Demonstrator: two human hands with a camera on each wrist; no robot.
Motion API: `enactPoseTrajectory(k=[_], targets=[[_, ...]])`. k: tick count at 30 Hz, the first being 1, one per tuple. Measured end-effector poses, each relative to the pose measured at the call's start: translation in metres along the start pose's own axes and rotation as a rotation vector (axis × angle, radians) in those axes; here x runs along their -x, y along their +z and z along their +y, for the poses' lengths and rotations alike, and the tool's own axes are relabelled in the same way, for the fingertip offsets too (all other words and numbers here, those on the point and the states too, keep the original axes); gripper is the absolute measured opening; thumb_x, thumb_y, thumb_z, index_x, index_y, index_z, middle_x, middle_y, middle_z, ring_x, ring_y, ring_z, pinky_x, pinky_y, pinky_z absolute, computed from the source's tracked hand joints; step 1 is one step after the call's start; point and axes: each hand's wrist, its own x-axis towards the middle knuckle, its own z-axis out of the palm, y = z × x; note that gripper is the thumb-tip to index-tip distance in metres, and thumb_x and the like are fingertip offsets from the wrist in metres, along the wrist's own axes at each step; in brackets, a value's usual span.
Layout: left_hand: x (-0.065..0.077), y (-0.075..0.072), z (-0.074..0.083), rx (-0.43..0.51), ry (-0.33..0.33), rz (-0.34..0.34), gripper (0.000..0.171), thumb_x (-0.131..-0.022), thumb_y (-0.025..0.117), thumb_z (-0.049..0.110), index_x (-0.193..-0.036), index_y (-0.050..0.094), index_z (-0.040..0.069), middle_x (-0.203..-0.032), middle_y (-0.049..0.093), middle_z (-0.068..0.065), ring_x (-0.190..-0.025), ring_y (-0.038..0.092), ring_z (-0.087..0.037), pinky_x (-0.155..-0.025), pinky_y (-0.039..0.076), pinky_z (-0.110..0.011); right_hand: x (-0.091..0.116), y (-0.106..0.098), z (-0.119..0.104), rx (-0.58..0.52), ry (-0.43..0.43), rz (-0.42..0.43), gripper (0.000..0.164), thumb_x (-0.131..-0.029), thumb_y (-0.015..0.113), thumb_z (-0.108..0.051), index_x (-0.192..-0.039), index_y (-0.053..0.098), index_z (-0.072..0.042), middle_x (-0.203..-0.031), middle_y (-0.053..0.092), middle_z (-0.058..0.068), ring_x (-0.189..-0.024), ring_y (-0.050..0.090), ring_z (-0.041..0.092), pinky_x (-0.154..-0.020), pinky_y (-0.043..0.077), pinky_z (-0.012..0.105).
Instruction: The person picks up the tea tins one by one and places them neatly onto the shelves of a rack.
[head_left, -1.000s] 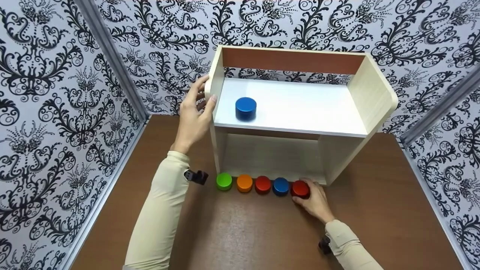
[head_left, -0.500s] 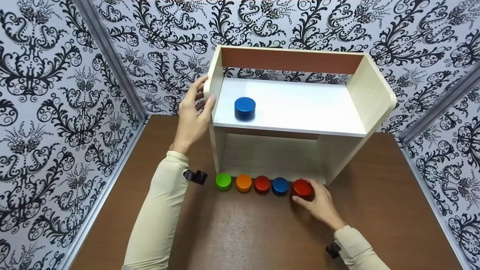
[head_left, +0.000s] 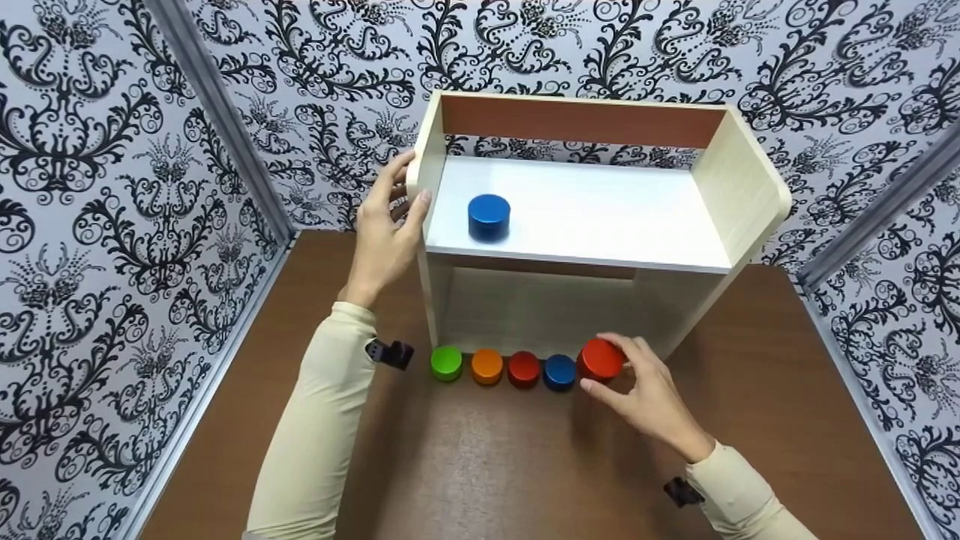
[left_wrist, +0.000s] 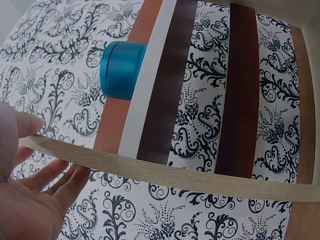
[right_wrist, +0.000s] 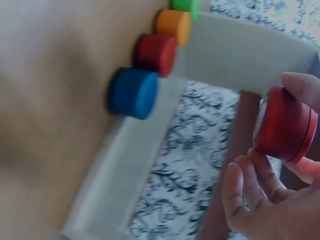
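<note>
In the head view my right hand [head_left: 656, 397] pinches a round red tin [head_left: 601, 358] between thumb and fingers, held up off the table. The right wrist view shows the lidded red tin [right_wrist: 285, 125] tipped sideways to that camera. My left hand [head_left: 386, 232] grips the front edge of the left side panel [head_left: 429, 150] of a small wooden shelf, thumb on one side and fingers on the other. A blue tin [head_left: 489, 217] stands on the shelf's white board [head_left: 607, 210]. In front of the shelf, a blue tin [head_left: 560, 372] stands left of the held one.
Along the table [head_left: 495, 465] by the shelf's foot stand a second red tin [head_left: 523, 369], an orange tin [head_left: 487, 366] and a green tin [head_left: 446, 363]. The shelf's right panel [head_left: 742, 180] rises beyond my right hand. Patterned walls [head_left: 97, 187] enclose the back and sides.
My right hand has lifted the red tin from the right end of the row, up off the table. My left hand keeps its grip on the shelf panel.
</note>
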Motion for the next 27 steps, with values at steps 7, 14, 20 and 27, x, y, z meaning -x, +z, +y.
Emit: enactPoseTrajectory(k=[7, 14, 20, 27], targets=[[0.0, 0.0, 0.0, -0.004, 0.015, -0.001, 0.048, -0.099, 0.06, 0.002, -0.146, 0.05, 0.005, -0.128, 0.06, -0.019, -0.114, 0.063, -0.03, -0.097, 0.059, -0.033, -0.009, -0.015, -0.029, -0.027, -0.073, -0.005, 0.065, -0.077, 0.091, -0.023, -0.135, 0.061, -0.017, -0.111, 0.061, -0.005, -0.094, 0.056, 0.013, -0.075, 0.056, 0.026], [0.0, -0.001, -0.001, -0.015, 0.023, 0.0, 0.047, -0.099, 0.06, 0.002, -0.145, 0.05, 0.004, -0.126, 0.06, -0.019, -0.112, 0.063, -0.029, -0.098, 0.059, -0.035, -0.018, -0.026, -0.052, -0.084, -0.139, -0.011, 0.066, -0.077, 0.09, -0.02, -0.136, 0.061, -0.019, -0.113, 0.061, -0.006, -0.096, 0.059, 0.012, -0.077, 0.059, 0.024], [0.0, -0.001, -0.001, -0.019, 0.021, -0.003, 0.049, -0.099, 0.06, 0.002, -0.146, 0.048, 0.004, -0.127, 0.06, -0.019, -0.112, 0.063, -0.028, -0.097, 0.059, -0.033, -0.027, -0.035, -0.069, -0.092, -0.161, -0.016, 0.065, -0.079, 0.089, -0.02, -0.137, 0.061, -0.021, -0.112, 0.06, -0.006, -0.095, 0.059, 0.011, -0.078, 0.06, 0.024], [-0.001, -0.001, 0.0, -0.023, 0.015, -0.004, 0.049, -0.099, 0.06, 0.001, -0.146, 0.048, 0.004, -0.127, 0.059, -0.02, -0.113, 0.063, -0.029, -0.097, 0.059, -0.033, -0.042, -0.05, -0.088, -0.086, -0.147, -0.033, 0.065, -0.08, 0.089, -0.022, -0.138, 0.06, -0.02, -0.115, 0.061, -0.004, -0.099, 0.057, 0.012, -0.081, 0.057, 0.024]])
